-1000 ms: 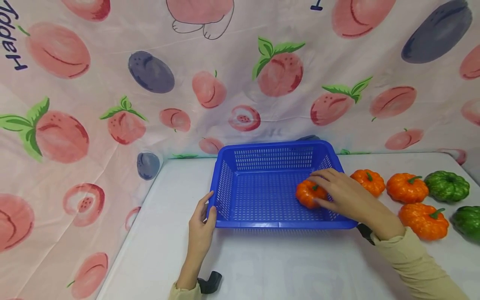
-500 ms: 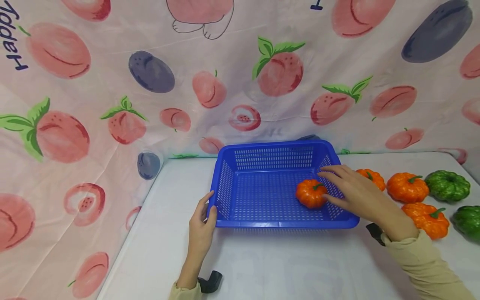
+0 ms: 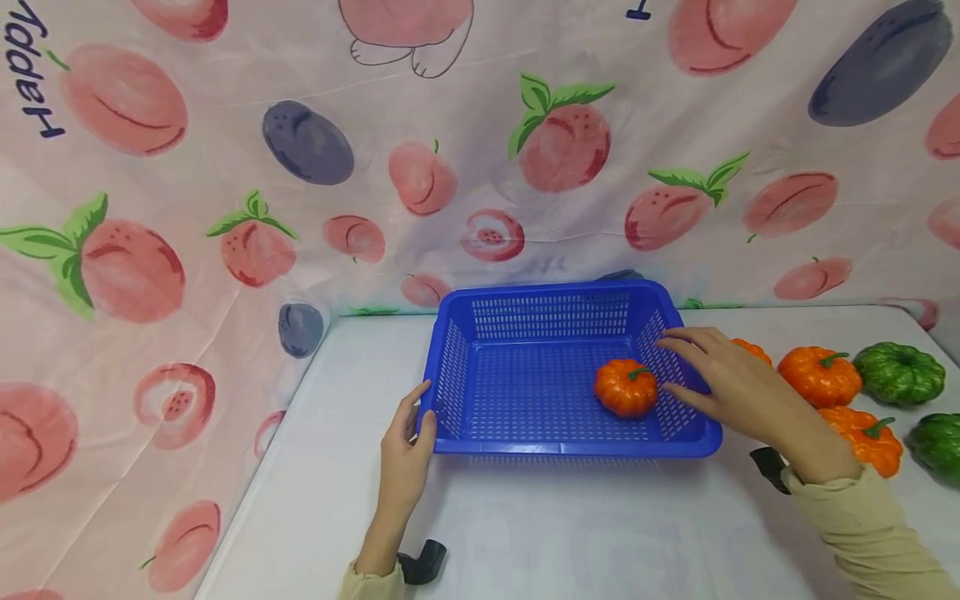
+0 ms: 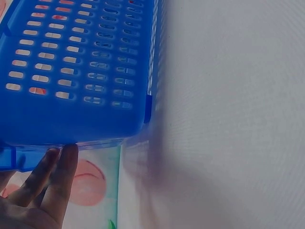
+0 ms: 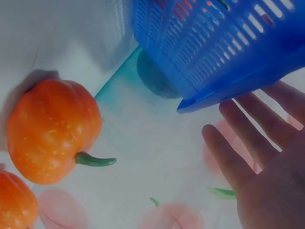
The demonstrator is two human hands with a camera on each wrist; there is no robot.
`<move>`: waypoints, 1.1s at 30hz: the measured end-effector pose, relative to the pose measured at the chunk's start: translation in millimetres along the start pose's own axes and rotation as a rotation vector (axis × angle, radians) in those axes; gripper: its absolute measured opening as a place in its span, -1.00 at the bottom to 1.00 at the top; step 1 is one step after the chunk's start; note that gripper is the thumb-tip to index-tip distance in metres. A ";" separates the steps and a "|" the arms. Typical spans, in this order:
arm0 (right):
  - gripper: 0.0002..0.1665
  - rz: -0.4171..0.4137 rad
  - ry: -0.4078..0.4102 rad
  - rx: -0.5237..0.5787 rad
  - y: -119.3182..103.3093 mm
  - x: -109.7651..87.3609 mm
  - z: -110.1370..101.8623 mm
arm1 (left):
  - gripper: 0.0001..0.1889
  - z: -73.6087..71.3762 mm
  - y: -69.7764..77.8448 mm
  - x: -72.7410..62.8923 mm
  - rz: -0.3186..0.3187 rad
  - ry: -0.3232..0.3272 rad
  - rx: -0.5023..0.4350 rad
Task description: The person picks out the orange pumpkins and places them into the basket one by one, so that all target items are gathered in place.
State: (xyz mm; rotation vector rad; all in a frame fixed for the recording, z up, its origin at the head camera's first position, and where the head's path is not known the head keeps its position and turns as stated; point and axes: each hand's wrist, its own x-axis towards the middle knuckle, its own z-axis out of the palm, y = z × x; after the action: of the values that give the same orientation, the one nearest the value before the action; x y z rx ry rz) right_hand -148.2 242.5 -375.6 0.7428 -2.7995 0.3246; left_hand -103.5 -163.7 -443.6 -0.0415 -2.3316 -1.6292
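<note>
Keeping the blue basket (image 3: 558,450) steady is probably the main thing in this step: light, even pressure at one end should do, since a hard push could slide it along the white bench (image 3: 562,533). The small orange pumpkin (image 3: 626,388) sits inside, on the slotted floor (image 3: 525,392) toward the right side, its green stem (image 3: 637,373) leaning to the right. Best, I'd judge, to lift the fingers over the right rim (image 3: 711,429) with room to spare, so that neither stem nor rim gets caught. As for the right hand (image 3: 723,379), it is well spread, thumb and fingers apart, with nothing in its grasp; the fingertips reach over the right rim, short of the pumpkin, and whether any of them brushes the rim I cannot tell. The left hand (image 3: 405,454) is at the opposite end, its fingers fairly straight and touching the basket's edge close to the near corner, more a loose brace than a clench. On the bench, to the right of the basket, lie three more orange pumpkins (image 3: 820,377), one partly behind the right hand, and two green pumpkins (image 3: 899,373).
</note>
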 end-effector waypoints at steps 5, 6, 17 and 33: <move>-0.26 0.016 0.012 -0.002 3.8 -2.3 -1.6 | -0.57 -0.4 2.6 0.7 -0.002 -0.007 -0.007; -0.27 0.015 0.017 0.002 4.8 -2.9 -1.5 | -0.57 -0.3 2.4 1.0 -0.002 -0.008 -0.009; -0.22 0.063 0.030 0.007 14.9 -8.2 -2.9 | -0.57 -0.4 1.7 1.2 -0.003 -0.011 -0.011; -0.17 0.143 -0.016 0.040 27.6 -12.4 -5.0 | -0.57 -1.6 -0.2 0.1 -0.012 -0.010 -0.006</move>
State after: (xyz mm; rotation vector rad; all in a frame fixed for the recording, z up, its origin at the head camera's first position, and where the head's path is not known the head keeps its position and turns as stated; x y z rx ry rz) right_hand -151.0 272.9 -378.5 0.5567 -2.8752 0.4025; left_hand -103.2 -165.3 -443.2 -0.0374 -2.3390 -1.6448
